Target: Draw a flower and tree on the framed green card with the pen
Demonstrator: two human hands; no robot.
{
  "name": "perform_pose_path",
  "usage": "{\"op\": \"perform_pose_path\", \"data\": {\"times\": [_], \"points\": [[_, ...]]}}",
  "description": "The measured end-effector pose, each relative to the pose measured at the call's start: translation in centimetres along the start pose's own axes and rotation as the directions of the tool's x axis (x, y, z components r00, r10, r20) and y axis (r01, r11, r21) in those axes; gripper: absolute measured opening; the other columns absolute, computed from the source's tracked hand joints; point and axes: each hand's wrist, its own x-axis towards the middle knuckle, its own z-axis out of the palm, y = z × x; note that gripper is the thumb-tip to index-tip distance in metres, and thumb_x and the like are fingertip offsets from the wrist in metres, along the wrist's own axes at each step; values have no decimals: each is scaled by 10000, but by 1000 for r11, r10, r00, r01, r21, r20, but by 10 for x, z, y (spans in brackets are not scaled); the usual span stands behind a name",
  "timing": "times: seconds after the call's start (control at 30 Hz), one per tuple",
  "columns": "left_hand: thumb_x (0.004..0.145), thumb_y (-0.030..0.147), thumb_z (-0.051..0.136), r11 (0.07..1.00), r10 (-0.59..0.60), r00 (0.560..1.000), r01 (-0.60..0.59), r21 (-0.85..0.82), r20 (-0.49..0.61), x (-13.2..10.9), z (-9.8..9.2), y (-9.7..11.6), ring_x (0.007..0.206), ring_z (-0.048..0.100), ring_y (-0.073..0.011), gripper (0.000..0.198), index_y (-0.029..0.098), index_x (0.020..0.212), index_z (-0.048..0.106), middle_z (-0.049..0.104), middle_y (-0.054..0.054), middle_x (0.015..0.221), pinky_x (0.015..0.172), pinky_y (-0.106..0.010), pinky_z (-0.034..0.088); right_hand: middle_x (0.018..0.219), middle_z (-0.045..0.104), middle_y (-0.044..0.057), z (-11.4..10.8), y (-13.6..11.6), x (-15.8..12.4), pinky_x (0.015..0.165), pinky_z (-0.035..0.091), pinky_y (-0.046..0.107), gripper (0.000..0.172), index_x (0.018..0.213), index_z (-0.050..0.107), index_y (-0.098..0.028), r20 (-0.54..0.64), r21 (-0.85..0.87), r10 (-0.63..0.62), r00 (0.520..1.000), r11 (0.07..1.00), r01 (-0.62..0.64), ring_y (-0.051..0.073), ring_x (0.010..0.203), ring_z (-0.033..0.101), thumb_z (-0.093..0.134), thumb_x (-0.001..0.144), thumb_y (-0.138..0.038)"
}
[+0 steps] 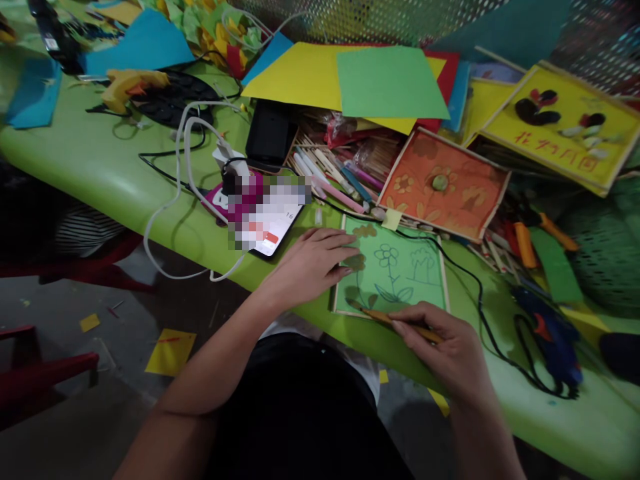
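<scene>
A green card [407, 267] edged with thin wooden strips lies at the table's front edge. It carries line drawings of a flower and a tree, and brownish patches on its left side. My left hand [320, 263] rests open, its fingertips on the card's left part. In my right hand [440, 333] is a slim yellow-brown stick [379, 316] with a dark tip, like a pencil or a brush; I cannot tell which. That tip touches or hovers over the lower left patches. A small pale-yellow paper piece [392, 219] sits at the card's top edge.
A phone [273, 227] with a lit screen and a power strip [223, 200] with white cables lie left. Behind are pens [333, 177], coloured sheets [393, 80], an orange framed picture [440, 183] and a yellow one [565, 127]. A blue glue gun [547, 340] lies right, its black cord trailing by the card.
</scene>
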Motion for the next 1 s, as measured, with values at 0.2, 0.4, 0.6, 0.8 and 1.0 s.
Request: {"op": "perform_pose_path", "data": {"times": [0.2,0.4,0.6,0.8,1.0], "points": [[1018,303,578,1000,6,1000,-6,-8,-13,-1,-1,0,1389,518,-222,301,249,1304,657,623,-28,1453,1175,-449,395,763,735,16,-1,-1,0,658,539,263,87,855,754,-229,2,-1,5,1000,1000,-5,175,703,693,689,893,-271],[1011,299,594,1000,2,1000,-2,-1,-4,-1,0,-1,1404,503,-226,309,255,1310,654,609,-18,1471,1188,-448,382,763,731,23,-4,-2,-1,652,539,263,104,853,756,-220,2,-17,4,1000,1000,-4,174,703,688,689,898,-286],[1015,302,585,1000,0,1000,0,-4,-6,-1,0,-1,1401,507,-226,305,262,1310,652,614,-20,1466,1180,-460,390,764,729,23,-4,-3,-1,649,538,263,100,845,751,-219,4,-20,-10,1000,1000,10,172,703,689,683,897,-270],[1014,300,588,1000,-2,1000,2,0,7,-1,-2,0,1404,504,-227,309,258,1313,652,606,-19,1475,1194,-454,373,781,738,29,-5,0,-1,659,550,273,95,852,755,-219,0,-13,4,1000,1000,-4,182,716,697,692,892,-277],[1020,315,577,1000,-2,1000,2,-3,8,0,-2,0,1402,506,-228,308,250,1310,654,611,-25,1469,1187,-454,383,757,735,25,-4,-3,1,657,552,278,103,837,752,-221,5,-10,5,1000,1000,-5,185,704,697,688,892,-282]]}}
